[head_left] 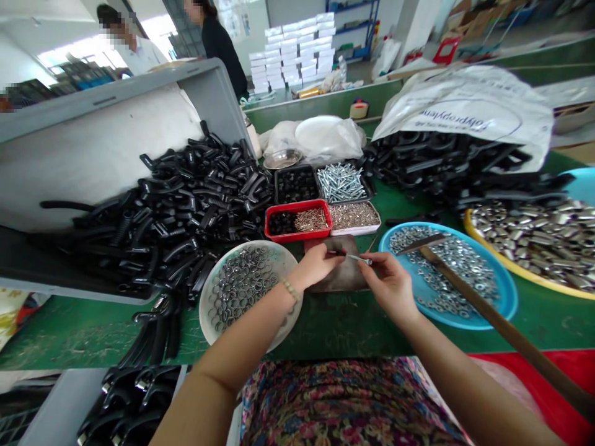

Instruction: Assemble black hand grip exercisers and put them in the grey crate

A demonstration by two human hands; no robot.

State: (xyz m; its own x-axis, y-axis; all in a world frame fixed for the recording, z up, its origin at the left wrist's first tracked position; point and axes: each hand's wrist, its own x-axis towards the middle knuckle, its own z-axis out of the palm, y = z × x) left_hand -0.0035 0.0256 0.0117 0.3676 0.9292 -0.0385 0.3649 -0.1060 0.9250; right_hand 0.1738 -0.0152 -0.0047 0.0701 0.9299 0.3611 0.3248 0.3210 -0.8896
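My left hand [316, 265] is pinched on a small dark part [338, 253] over a brown pad [341, 275] on the green table. Facing it, my right hand [389, 282] pinches the end of a thin silver bolt [361, 259] that meets the dark part. Both hands are closed. A white bowl of metal rings [242, 285] lies by my left wrist. A blue bowl of small washers [446, 272] lies right of my right hand, with a hammer [469, 297] resting across it.
Behind the hands stand a red tray [297, 220], a black tray [296, 184], a tray of screws [340, 181] and one of small silver parts [354, 215]. Black handles [186, 210] pile up left. A white sack [469, 111] and yellow bowl [534, 238] stand right. Two people [218, 43] stand far back.
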